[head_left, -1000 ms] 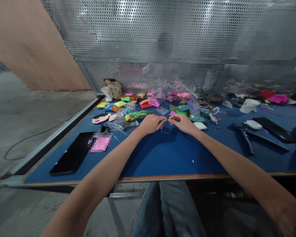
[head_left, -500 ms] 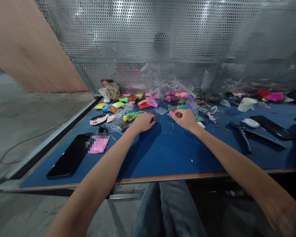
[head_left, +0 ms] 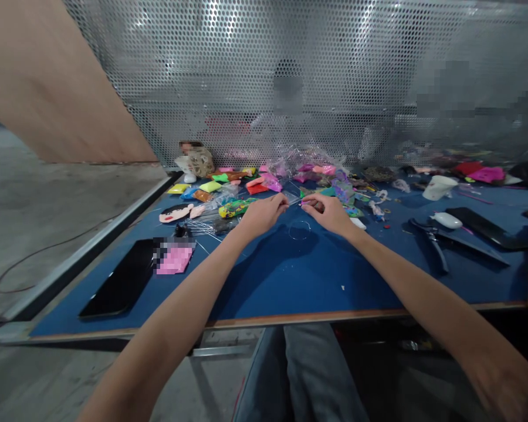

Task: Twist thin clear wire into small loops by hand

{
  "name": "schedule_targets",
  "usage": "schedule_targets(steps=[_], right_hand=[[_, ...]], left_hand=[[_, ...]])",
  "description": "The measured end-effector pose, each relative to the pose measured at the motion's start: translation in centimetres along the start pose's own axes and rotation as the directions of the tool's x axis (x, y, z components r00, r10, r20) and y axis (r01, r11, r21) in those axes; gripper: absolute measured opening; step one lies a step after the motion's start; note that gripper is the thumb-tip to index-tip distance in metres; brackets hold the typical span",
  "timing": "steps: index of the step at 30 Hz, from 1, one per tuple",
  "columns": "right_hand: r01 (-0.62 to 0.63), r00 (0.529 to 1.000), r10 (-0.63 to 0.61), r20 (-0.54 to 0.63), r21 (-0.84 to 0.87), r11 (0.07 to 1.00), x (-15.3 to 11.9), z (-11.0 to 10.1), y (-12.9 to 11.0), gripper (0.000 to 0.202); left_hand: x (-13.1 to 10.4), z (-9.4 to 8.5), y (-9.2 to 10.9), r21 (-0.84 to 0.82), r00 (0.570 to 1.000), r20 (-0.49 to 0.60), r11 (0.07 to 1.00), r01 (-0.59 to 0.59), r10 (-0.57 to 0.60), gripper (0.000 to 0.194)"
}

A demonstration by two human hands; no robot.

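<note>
Since the earlier frame the left hand [head_left: 264, 214] has moved inward, so its fingertips now sit near those of the right hand [head_left: 331, 213], a narrow gap between them; the left fingers are drawn together, the right thumb and fingers are pinched, and whether either grips something fine I cannot tell. Just in front of both, untouched, a thin pale ring [head_left: 300, 239] lies flat on the bench [head_left: 286, 293], midway between its left and right forearms' shadows; the step looks like close fingertip work, and the next move would call for a light, precise pinch, since so slender a loop probably bends easily.

Beyond the left hand is a glossy green patterned packet [head_left: 234, 207]; nearer the bench's left edge are stiff, straight thin rods [head_left: 202, 227], a smooth pink packet [head_left: 176, 261] and a flat black slab [head_left: 121, 282]; toward the right end lie a dark-handled tool [head_left: 432, 246], a rounded white piece [head_left: 447, 220] and a white cup [head_left: 440, 187]; crinkled clear wrapping [head_left: 290, 158] is heaped along the back edge, before a perforated metal screen [head_left: 246, 70].
</note>
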State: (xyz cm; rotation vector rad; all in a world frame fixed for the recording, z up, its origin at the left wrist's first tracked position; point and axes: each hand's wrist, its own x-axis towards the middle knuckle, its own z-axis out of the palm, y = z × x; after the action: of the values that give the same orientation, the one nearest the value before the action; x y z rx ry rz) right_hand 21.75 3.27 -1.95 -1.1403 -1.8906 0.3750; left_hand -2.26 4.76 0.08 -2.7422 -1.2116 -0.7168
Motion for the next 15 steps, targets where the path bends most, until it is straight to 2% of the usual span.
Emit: schedule_targets(steps=[4,8,9,11,12,15], right_hand=[[-0.066,0.996,0.078,-0.045,0.226,0.972,0.0,0.3,0.1,0.039],[-0.072,0.988,0.111,-0.102,0.329,0.942,0.0,0.7,0.0,0.037],[-0.057,0.986,0.106,-0.13,0.335,0.941,0.1,0.6,0.1,0.036],[-0.014,0.96,0.102,-0.259,0.324,0.946,0.5,-0.2,0.5,0.033],[0.008,0.922,0.114,-0.37,0.314,0.949,0.8,-0.9,0.8,0.033],[0.094,0.722,0.088,-0.686,0.223,0.97,1.7,-4.0,2.4,0.03]], left_hand=[[-0.1,0.2,0.2,-0.112,0.997,-0.056,0.992,-0.066,0.061,0.028],[0.0,0.1,0.2,-0.174,0.992,-0.088,0.979,-0.103,0.089,0.028],[0.0,0.0,0.2,-0.191,0.993,-0.084,0.976,-0.103,0.089,0.028],[0.0,0.0,0.1,-0.231,0.994,-0.058,0.968,-0.099,0.088,0.028],[0.0,0.1,0.0,-0.246,0.996,-0.044,0.965,-0.091,0.083,0.028],[0.1,0.5,-0.3,-0.245,0.999,-0.018,0.969,-0.045,0.042,0.028]])
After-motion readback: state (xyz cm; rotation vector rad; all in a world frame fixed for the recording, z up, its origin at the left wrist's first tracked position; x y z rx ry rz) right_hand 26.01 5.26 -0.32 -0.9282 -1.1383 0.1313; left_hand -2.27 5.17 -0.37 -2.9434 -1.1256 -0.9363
